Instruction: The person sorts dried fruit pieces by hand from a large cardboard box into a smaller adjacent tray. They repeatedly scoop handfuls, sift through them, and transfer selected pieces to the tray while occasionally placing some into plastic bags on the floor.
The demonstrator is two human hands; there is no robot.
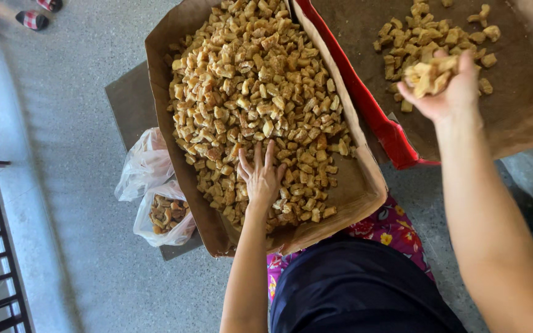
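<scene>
The left hand (260,176) lies flat, fingers spread, on the heaped fried pieces (254,92); the right hand (442,86), cupped around a handful (428,75), hovers over the red-edged tray (396,139).

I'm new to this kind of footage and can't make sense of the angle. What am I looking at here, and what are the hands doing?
This is one picture from a camera worn on a person's head, looking straight down, so the two bare arms are the person's own. The left hand rests spread on a heap of small golden-brown fried pieces in a paper-lined tray. The right hand holds a handful of the same pieces above a second tray with a red edge, where a smaller pile lies. On the grey floor to the left, a thin plastic bag holds a few more pieces.
</scene>
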